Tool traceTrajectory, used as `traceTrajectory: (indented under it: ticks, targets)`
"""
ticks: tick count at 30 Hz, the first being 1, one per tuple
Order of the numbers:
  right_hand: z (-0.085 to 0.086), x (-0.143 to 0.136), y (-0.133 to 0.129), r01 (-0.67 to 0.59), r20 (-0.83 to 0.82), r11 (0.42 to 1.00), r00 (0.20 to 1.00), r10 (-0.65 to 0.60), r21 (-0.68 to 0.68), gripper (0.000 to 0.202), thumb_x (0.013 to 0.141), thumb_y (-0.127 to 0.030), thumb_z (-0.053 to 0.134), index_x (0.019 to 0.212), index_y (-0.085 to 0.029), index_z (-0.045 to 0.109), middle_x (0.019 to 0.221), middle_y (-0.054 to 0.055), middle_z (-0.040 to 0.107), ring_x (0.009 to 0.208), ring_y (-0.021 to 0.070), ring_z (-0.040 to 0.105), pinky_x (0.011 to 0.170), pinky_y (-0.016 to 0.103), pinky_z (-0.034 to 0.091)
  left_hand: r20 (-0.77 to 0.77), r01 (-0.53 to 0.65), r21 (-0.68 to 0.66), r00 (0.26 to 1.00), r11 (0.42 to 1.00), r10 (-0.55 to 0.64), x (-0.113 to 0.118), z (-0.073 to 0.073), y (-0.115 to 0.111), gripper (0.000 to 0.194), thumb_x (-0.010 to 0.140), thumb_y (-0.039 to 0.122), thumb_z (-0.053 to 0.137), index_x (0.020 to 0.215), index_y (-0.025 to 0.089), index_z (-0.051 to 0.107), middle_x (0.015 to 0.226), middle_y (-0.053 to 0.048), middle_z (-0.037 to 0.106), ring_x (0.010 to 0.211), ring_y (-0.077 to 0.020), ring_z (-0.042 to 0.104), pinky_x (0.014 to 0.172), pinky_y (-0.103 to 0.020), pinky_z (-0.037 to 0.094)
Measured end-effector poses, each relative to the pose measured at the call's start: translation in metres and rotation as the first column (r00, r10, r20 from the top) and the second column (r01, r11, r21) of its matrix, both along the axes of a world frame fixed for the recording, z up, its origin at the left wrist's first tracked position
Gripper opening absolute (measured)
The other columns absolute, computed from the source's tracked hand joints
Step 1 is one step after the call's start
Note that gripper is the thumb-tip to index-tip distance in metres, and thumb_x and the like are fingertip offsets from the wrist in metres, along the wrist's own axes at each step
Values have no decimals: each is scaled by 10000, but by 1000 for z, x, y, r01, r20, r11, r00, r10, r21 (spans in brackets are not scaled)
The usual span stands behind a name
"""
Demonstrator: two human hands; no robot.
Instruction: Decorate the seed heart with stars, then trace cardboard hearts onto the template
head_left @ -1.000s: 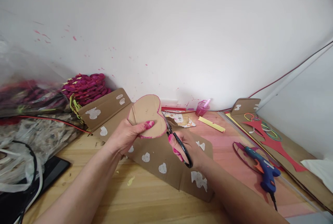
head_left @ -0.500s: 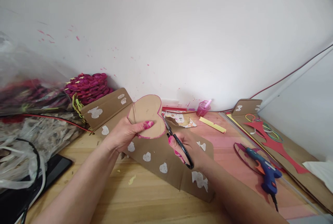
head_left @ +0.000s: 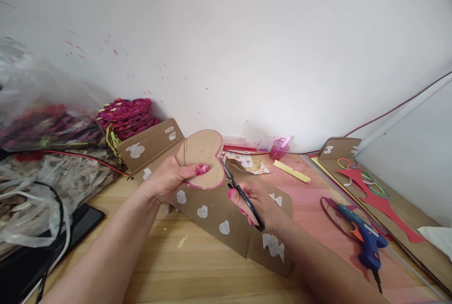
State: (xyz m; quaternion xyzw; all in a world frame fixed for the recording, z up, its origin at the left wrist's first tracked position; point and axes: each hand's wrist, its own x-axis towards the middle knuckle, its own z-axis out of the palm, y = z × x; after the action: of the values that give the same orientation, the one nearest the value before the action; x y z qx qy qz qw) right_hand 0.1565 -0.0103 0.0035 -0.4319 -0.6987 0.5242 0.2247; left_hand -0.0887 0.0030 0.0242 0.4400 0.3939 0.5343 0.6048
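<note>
In the head view, the left hand pinches a cardboard heart, thumb flat on its face, fingers mostly hidden behind. The heart is held up over the middle of the worktop, its pink-lined notch facing right. The right hand is wrapped around the black handles of a pair of scissors; the blades point far and left, tips at the notch — whether they touch it I cannot tell.

Below both hands lies a cardboard sheet with torn white patches. To the right rests a blue glue gun; farther off are a yellow strip and a pink cup. Far left — a magenta bundle.
</note>
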Motion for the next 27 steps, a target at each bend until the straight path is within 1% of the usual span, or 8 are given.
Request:
traceTrajectory:
  ticks: [2,4,8,10,13,19,23,27]
  targets:
    - [2,-1,0,-4,4,1000,1000,4,-1,563,883,-618,659,616,-224,360,478,-81,329,407,81,360,412,245,242,2,5,-2,1000,1000,-5,-1,1,-1,611,622,266,946,1186,177,728,1143,-131,775,964,-260,752,761,-313,626]
    - [1,-1,0,6,-2,1000,1000,-6,-9,551,877,-602,677,622,-222,372,483,-84,324,414,84,381,411,239,256,-5,1,-5,1000,1000,-1,-2,2,-1,625,610,259,950,1186,179,724,1127,-120,779,944,-251,753,751,-306,624]
    - [-6,2,1,36,-4,999,999,-36,-9,485,896,-580,669,683,-216,429,526,-77,387,440,88,411,414,233,262,-29,37,-11,999,999,-37,-5,-2,1,620,611,248,948,1179,176,711,1094,-105,782,951,-257,747,771,-325,622]
    - [-10,4,2,33,10,999,999,-32,-3,482,906,-584,655,687,-215,434,532,-69,418,433,88,412,414,240,252,-26,67,-7,997,998,-67,-4,-5,2,593,628,241,940,1172,192,709,1137,-101,773,996,-262,736,812,-345,618]
    - [-14,6,5,36,21,999,999,-36,-24,484,912,-604,635,697,-217,441,535,-60,449,422,95,431,405,244,252,-19,77,-13,997,997,-77,-4,-9,4,574,650,235,929,1178,206,707,1200,-97,755,1020,-257,727,843,-358,614]
    - [-14,6,6,51,-2,998,999,-51,-31,534,901,-658,615,667,-219,423,501,-62,421,403,102,450,385,241,272,-13,63,-3,998,998,-63,-3,-11,6,671,650,236,933,1265,211,665,1176,-86,760,1023,-246,727,856,-343,605]
    - [-13,5,4,57,-26,997,998,-58,-56,525,901,-660,613,682,-221,426,492,-74,401,397,92,415,388,233,278,-38,47,-20,998,999,-48,-4,-9,5,667,642,245,941,1248,208,665,1137,-76,772,997,-234,734,845,-324,599]
    - [-13,3,3,45,-9,998,999,-46,-50,506,912,-632,617,694,-213,434,536,-71,424,424,84,449,409,213,309,-23,50,-21,998,999,-50,-5,-7,5,672,629,246,949,1241,213,673,1135,-73,775,992,-232,736,853,-330,597]
